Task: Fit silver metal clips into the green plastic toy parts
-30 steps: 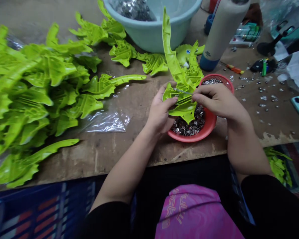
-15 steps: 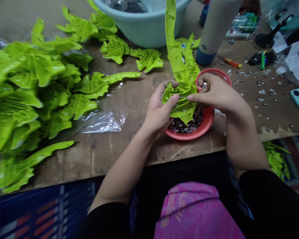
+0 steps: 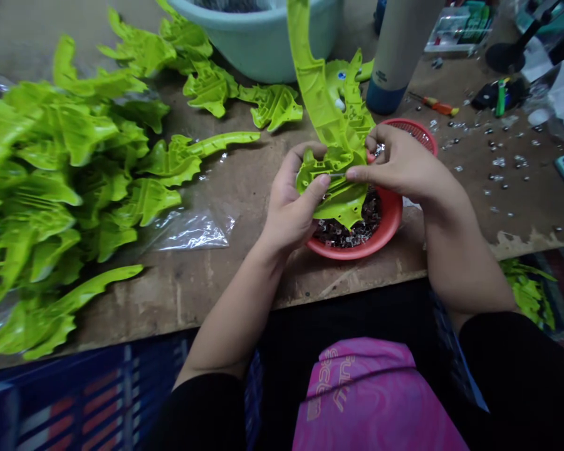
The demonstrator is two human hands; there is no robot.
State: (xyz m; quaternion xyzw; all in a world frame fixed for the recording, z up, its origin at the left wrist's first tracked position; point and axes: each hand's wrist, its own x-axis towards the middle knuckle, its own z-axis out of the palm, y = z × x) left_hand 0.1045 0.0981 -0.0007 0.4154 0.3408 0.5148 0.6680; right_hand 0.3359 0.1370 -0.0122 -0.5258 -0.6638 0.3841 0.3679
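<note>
Over red basket (image 3: 355, 252), left fingers (image 3: 320, 183) gripping ribbed lime plastic leaf (image 3: 322, 100); right fingers (image 3: 360, 174) pinching thin metal pin (image 3: 338, 175).

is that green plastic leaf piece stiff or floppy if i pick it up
Probably stiff: the lime-green plastic leaf stands upright above the left hand without drooping. Moulded ribs suggest rigid, light plastic; thin serrated tips may flex.

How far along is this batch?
Looks done: the heap of lime-green plastic leaf pieces beside the left arm. In hand: the left hand grips one such piece while the right hand pinches a thin metal bit against it. Left: small metal bits in the red basket.
</note>
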